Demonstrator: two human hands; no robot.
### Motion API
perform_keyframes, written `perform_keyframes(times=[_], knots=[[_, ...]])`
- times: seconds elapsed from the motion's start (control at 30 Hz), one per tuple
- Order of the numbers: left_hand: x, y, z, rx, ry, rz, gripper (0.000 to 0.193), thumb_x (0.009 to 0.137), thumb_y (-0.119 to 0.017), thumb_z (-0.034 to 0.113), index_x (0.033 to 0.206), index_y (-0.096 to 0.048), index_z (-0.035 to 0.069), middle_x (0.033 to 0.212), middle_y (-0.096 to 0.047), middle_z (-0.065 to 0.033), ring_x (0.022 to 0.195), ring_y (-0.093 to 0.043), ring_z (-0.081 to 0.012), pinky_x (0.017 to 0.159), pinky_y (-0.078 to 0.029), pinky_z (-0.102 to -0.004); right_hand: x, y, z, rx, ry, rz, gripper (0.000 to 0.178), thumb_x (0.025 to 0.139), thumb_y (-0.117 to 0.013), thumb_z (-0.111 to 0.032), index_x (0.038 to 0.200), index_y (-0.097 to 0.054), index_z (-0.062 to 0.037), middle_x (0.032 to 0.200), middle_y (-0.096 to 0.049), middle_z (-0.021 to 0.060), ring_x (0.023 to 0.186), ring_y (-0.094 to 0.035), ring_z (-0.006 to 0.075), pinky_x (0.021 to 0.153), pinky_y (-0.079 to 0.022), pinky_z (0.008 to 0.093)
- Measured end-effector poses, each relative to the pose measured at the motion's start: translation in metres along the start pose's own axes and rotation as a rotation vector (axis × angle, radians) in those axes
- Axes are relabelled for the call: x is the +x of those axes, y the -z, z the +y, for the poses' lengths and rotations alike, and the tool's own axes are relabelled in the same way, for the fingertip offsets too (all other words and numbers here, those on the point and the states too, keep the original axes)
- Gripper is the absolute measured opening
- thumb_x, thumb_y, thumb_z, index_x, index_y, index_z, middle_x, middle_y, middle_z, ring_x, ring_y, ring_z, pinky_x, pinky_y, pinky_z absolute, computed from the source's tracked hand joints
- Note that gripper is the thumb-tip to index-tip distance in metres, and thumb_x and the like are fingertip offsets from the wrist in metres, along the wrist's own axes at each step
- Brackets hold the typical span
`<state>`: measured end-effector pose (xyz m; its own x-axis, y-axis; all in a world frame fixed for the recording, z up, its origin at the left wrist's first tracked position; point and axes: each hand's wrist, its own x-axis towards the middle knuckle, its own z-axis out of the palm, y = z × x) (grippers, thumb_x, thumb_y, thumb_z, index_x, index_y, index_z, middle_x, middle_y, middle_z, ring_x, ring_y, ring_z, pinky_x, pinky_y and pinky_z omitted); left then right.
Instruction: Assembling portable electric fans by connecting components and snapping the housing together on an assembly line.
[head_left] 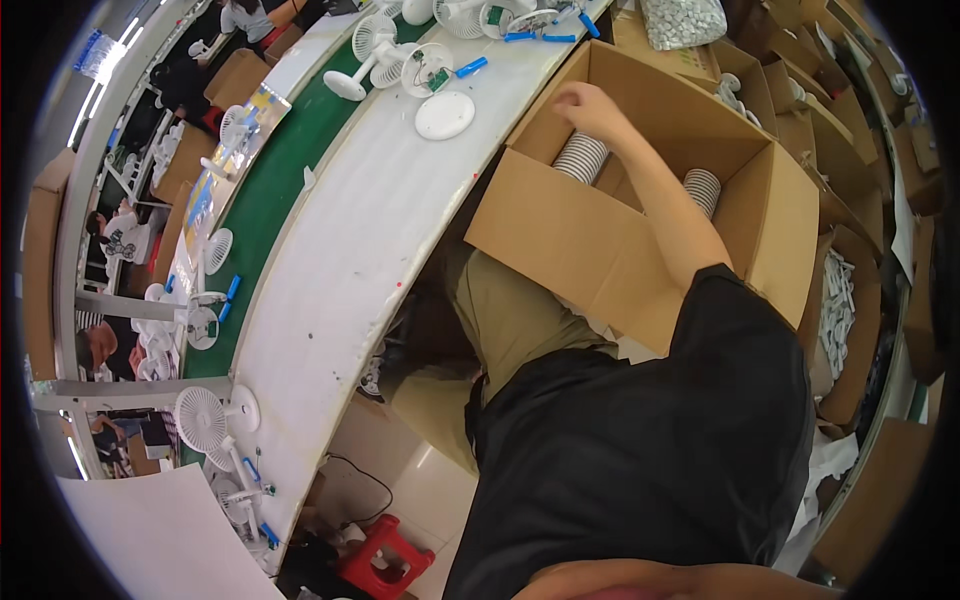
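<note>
My right hand (592, 110) reaches over a large open cardboard box (560, 225) on my right. Its fingers are curled together, and whatever may be in them is hidden. Just below it in the box lies a stack of white round discs (581, 158), ridged along its side. Whether the hand touches this stack I cannot tell. Beyond my forearm, a second stack of white discs (702, 190) stands in the same box. My left hand does not show.
Alongside the box runs a white worktable (330, 230) beside a green conveyor belt (270, 225). Small white fans (203, 418), a round white base (445, 115) and blue cylinders (471, 67) lie there. Boxes of white parts (835, 310) stand right; a red stool (388, 560) is below.
</note>
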<state>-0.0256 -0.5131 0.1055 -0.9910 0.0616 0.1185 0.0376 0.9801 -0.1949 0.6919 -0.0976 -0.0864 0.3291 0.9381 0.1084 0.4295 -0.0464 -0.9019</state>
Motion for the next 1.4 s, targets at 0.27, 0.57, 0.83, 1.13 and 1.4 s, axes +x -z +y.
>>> perform_keyframes(times=[0.27, 0.57, 0.83, 1.13, 1.4], knots=[[0.066, 0.021, 0.119, -0.176, -0.247, -0.035, 0.055, 0.075, -0.07, 0.035, 0.122, -0.055, 0.01, 0.111, -0.067, -0.019, 0.1, -0.064, -0.0361, 0.085, -0.052, -0.0433, 0.048, -0.159, -0.066, -0.571, 0.262, 0.247, 0.053, 0.085, -0.065, -0.041, 0.129, -0.058, -0.012, 0.126, -0.053, 0.0149, 0.109, -0.052, 0.0326, 0.09, -0.044, 0.0427], [0.131, 0.06, 0.165, -0.411, -0.442, -0.106, 0.042, 0.078, -0.067, 0.029, 0.112, -0.059, 0.006, 0.105, -0.068, -0.0187, 0.094, -0.063, -0.0342, 0.083, -0.051, -0.0411, -0.001, -0.139, -0.109, -0.735, 0.327, -0.112, 0.073, 0.079, -0.069, -0.05, 0.138, -0.047, -0.0131, 0.134, -0.041, 0.0241, 0.113, -0.044, 0.042, 0.094, -0.038, 0.0485], [0.115, 0.025, 0.187, -0.685, -0.496, -0.196, 0.031, 0.079, -0.063, 0.023, 0.104, -0.063, 0.003, 0.099, -0.068, -0.0184, 0.089, -0.063, -0.0325, 0.081, -0.051, -0.0392, 0.119, -0.135, -0.119, -0.615, 0.454, 0.23, 0.071, 0.077, -0.07, -0.058, 0.132, -0.057, -0.0155, 0.138, -0.046, 0.0186, 0.122, -0.047, 0.0385, 0.097, -0.041, 0.0518], [0.079, -0.039, -0.061, -1.042, 0.011, 0.008, 0.022, 0.081, -0.06, 0.016, 0.094, -0.067, -0.001, 0.092, -0.069, -0.018, 0.084, -0.062, -0.0306, 0.079, -0.05, -0.0371, 0.158, -0.138, -0.114, -0.095, 0.2, -0.057, 0.047, 0.087, -0.073, -0.038, 0.112, -0.063, -0.0005, 0.1, -0.069, 0.0122, 0.085, -0.065, 0.0185, 0.076, -0.053, 0.0288], [0.074, -0.087, -0.036, -1.282, -0.026, 0.054, 0.02, 0.083, -0.057, 0.01, 0.085, -0.07, -0.004, 0.087, -0.07, -0.0177, 0.079, -0.062, -0.0289, 0.077, -0.05, -0.0352, 0.122, -0.153, -0.152, -0.44, 0.609, 0.261, 0.037, 0.087, -0.067, -0.034, 0.108, -0.065, -0.0045, 0.104, -0.067, 0.0134, 0.097, -0.061, 0.0294, 0.087, -0.049, 0.0374]])
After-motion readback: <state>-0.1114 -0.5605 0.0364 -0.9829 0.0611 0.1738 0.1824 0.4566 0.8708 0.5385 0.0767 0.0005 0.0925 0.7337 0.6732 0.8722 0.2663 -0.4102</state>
